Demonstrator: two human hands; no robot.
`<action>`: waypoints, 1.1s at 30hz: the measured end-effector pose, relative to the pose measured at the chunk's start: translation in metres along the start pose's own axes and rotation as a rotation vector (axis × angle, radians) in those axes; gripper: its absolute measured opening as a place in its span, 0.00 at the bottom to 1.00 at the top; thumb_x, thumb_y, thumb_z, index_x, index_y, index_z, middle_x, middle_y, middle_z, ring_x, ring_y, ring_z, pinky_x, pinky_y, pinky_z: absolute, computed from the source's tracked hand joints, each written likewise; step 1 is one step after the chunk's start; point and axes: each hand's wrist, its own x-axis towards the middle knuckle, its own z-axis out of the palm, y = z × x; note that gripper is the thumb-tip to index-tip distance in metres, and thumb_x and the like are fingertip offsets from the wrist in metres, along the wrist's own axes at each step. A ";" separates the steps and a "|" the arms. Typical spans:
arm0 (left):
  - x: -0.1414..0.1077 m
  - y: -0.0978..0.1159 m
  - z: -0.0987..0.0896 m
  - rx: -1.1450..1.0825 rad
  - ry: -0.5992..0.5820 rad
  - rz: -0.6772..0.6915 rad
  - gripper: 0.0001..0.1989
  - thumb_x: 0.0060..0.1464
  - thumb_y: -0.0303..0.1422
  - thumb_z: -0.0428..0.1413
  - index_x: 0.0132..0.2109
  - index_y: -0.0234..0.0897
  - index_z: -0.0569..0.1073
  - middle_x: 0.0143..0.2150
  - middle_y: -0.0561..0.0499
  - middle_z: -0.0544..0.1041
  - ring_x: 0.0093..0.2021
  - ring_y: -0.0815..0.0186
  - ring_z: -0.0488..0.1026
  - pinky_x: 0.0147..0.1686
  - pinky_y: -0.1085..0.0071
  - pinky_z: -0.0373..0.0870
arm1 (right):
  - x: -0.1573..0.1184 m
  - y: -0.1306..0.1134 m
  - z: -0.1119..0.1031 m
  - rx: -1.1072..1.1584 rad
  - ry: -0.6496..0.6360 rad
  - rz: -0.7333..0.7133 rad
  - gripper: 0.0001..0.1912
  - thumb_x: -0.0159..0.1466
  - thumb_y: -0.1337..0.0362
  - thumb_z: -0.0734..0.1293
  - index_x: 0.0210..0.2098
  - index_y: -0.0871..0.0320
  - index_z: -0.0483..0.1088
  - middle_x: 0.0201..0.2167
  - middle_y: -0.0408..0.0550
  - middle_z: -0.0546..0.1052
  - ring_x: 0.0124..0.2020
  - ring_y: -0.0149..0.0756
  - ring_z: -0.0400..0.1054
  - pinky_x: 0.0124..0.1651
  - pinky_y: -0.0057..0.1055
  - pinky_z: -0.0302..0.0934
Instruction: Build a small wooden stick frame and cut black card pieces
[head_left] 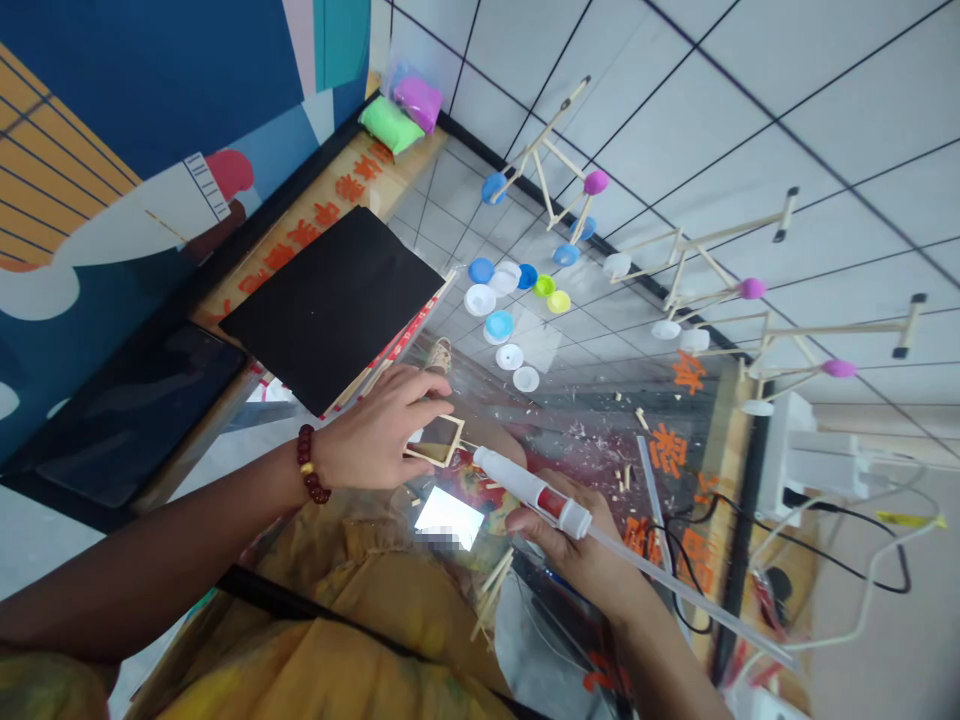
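My left hand [386,425] is closed on a small square frame of light wooden sticks [454,441] and holds it tilted above the glass table. In my right hand [574,540] is a white glue gun [517,478], with a long clear glue stick [697,595] running out of its back. The gun's nozzle points at the right side of the frame, close to its edge; whether they touch is too small to tell. Below the frame lies a bright white rectangle [450,519]. Loose wooden sticks [493,592] lie nearer my lap.
A black sheet [334,310] lies on a stack at the left. Colored bottle caps [499,325] stand ahead. Stick bicycle-like models [679,270] line the back right. Cables [694,540] run at the right; clay packs [391,124] sit at the far corner.
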 end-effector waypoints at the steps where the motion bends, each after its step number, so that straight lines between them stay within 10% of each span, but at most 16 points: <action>1: 0.000 0.000 0.000 0.000 0.001 0.002 0.23 0.45 0.32 0.64 0.50 0.34 0.72 0.55 0.42 0.68 0.54 0.54 0.65 0.58 0.55 0.61 | 0.000 0.000 0.000 0.002 -0.001 0.003 0.24 0.68 0.46 0.58 0.31 0.55 0.76 0.28 0.48 0.74 0.34 0.38 0.70 0.33 0.31 0.61; 33: 0.001 0.002 -0.001 -0.003 0.014 -0.008 0.22 0.44 0.30 0.65 0.48 0.37 0.73 0.54 0.43 0.68 0.56 0.52 0.65 0.58 0.52 0.63 | -0.022 0.013 -0.006 -0.009 0.085 0.053 0.15 0.66 0.52 0.64 0.34 0.55 0.76 0.27 0.46 0.76 0.27 0.35 0.68 0.30 0.29 0.60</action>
